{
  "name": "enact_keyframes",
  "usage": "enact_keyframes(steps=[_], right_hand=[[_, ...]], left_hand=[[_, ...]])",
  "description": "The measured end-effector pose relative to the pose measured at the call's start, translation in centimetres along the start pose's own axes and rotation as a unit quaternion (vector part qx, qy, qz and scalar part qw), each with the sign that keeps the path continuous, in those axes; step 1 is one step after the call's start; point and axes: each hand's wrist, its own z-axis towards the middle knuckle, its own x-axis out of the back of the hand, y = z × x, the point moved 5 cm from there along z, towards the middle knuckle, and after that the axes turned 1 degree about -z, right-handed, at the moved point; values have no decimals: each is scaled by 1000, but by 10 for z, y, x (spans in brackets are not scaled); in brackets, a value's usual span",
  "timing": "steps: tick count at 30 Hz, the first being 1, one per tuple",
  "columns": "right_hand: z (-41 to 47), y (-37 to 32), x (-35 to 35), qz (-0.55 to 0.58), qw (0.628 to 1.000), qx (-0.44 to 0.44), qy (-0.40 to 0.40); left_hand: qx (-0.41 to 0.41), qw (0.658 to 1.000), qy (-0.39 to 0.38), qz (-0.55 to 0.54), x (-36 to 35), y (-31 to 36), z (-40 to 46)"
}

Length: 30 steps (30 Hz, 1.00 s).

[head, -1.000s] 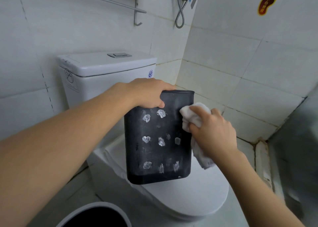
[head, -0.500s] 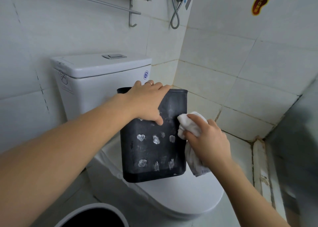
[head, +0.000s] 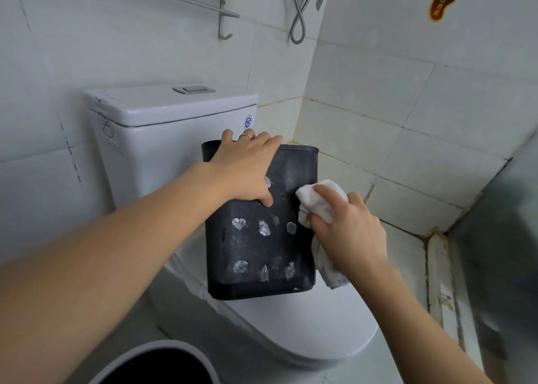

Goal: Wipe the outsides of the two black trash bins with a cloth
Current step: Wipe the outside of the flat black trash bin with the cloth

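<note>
A black trash bin (head: 259, 238) stands upright on the closed white toilet lid (head: 305, 331). The left hand (head: 247, 168) lies over the bin's top edge, fingers bent over the rim and thumb pressed on the front wall. The right hand (head: 346, 232) squeezes a bunched white cloth (head: 317, 203) against the bin's right edge, and a loose end hangs down below the hand. The bin is boxy with rounded corners, dull and dusty, with white smudges in rows. A second bin (head: 163, 363), round with a pale rim, sits at the bottom
</note>
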Motion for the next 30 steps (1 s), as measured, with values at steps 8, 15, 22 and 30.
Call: enact_keyframes(steps=[8, 15, 22, 30], right_hand=[[-11, 5, -8, -29, 999, 7, -20], [-11, -3, -3, -56, 997, 30, -42], [26, -38, 20, -72, 997, 34, 9], [1, -33, 5, -153, 986, 56, -26]], left_hand=[[18, 1000, -13, 18, -7, -2, 1], [14, 1000, -15, 2, -7, -4, 0], [4, 1000, -10, -6, -6, -3, 1], [-1, 1000, -7, -11, -9, -6, 3]])
